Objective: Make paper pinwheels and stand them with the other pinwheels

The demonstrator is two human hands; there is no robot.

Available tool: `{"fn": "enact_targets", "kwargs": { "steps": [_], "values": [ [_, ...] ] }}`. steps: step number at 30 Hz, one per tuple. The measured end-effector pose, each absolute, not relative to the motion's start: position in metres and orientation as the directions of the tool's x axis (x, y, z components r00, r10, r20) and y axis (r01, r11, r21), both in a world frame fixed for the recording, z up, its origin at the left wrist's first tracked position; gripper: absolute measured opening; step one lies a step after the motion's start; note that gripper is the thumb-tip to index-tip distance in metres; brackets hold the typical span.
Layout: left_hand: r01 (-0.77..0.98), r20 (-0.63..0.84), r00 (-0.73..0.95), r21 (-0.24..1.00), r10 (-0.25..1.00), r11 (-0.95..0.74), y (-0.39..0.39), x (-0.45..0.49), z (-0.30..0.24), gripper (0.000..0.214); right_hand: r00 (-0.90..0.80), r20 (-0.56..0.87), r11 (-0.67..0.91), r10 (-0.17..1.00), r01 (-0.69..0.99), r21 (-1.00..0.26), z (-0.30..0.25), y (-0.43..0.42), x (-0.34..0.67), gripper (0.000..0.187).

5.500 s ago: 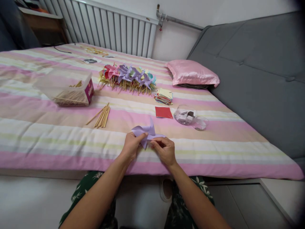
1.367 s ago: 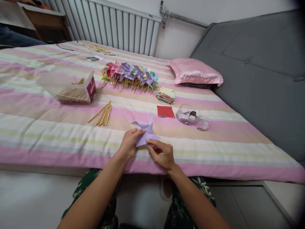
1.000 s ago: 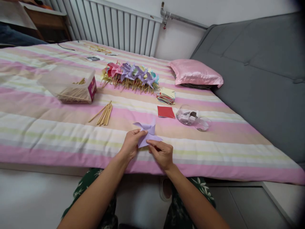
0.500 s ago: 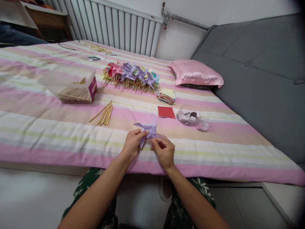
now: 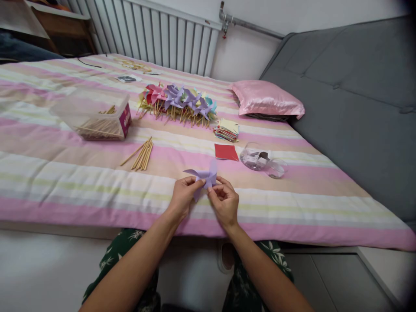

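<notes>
A purple paper pinwheel (image 5: 208, 174) is held between both hands above the near edge of the bed. My left hand (image 5: 183, 195) pinches it from the left, thumb pressed near its centre. From the right, my right hand (image 5: 225, 201) grips a folded blade between thumb and fingers. No stick shows on this pinwheel. Beyond the hands lie a red paper square (image 5: 226, 152) and a stack of coloured paper squares (image 5: 226, 130). Several wooden sticks (image 5: 143, 155) lie to the left. A clear round container (image 5: 254, 157) with small items stands to the right, its lid beside it.
Several finished pinwheels on sticks (image 5: 177, 104) lie in a row farther back. A clear plastic box (image 5: 125, 117) of sticks stands at left. A pink pillow (image 5: 268, 99) rests near the grey headboard (image 5: 344, 82). A radiator (image 5: 149, 37) lines the wall behind the striped bedspread (image 5: 81, 186).
The fingers of my right hand have shifted in toward the pinwheel's centre, and the right-hand blade is now folded in. The pinwheel has turned slightly; both hands keep hold of it.
</notes>
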State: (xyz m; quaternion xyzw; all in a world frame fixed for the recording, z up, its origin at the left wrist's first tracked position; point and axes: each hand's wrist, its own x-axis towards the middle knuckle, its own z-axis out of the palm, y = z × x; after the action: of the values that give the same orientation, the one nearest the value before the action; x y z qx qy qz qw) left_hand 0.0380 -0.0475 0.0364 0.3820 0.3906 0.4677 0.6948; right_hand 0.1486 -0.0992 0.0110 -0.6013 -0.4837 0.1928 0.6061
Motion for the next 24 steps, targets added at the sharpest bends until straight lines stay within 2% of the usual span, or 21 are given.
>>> {"fn": "enact_targets", "kwargs": {
  "steps": [9, 15, 24],
  "values": [
    [-0.291, -0.135, 0.234, 0.935, 0.963, 0.202, -0.0468, 0.0390, 0.0315, 0.018, 0.488, 0.370, 0.206, 0.790, 0.357, -0.911, 0.0109, -0.0979, 0.1494, 0.019],
    [-0.280, -0.121, 0.234, 0.942, 0.965, 0.186, -0.0462, 0.0387, 0.0295, 0.017, 0.491, 0.373, 0.192, 0.787, 0.379, -0.905, 0.0163, -0.0995, 0.1479, 0.026],
    [-0.235, -0.097, 0.238, 0.960, 0.967, 0.154, -0.0458, 0.0394, 0.0272, 0.022, 0.510, 0.394, 0.196, 0.765, 0.397, -0.896, 0.0127, -0.0986, 0.1465, 0.023]
  ]
}}
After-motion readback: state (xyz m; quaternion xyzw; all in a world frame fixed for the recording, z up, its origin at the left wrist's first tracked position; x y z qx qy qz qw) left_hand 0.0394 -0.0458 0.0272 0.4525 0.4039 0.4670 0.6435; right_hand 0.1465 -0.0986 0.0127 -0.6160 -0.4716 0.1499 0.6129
